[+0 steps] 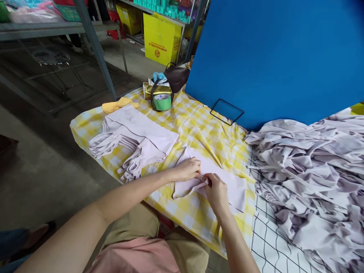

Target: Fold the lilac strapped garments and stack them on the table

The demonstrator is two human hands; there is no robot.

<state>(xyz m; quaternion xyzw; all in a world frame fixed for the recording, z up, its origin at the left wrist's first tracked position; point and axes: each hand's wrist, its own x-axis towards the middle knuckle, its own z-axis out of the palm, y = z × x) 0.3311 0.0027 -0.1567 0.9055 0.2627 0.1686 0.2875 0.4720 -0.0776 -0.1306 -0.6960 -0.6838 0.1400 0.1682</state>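
Observation:
A pale lilac camisole point(231, 185) lies flat on a yellow-and-white checked tablecloth point(196, 117) in front of me. Both hands meet over its strap side. My left hand point(187, 169) is closed, its fingertips pinching the thin strap point(196, 186). Close beside it, my right hand point(216, 189) also pinches a bunched bit of the strap between thumb and fingers. The exact grip is partly hidden by the fingers. To the left rests a neat stack of similar lilac camisoles point(139, 123), straps hanging toward the table edge.
A large heap of lilac garments point(307, 170) covers the right side. Behind stands a big blue panel point(270, 57), with a black wire frame point(226, 112) at its foot. Green tape point(162, 103), a gold tissue pack point(150, 90), a dark bag point(179, 79) and yellow cloth point(119, 105) lie farther back.

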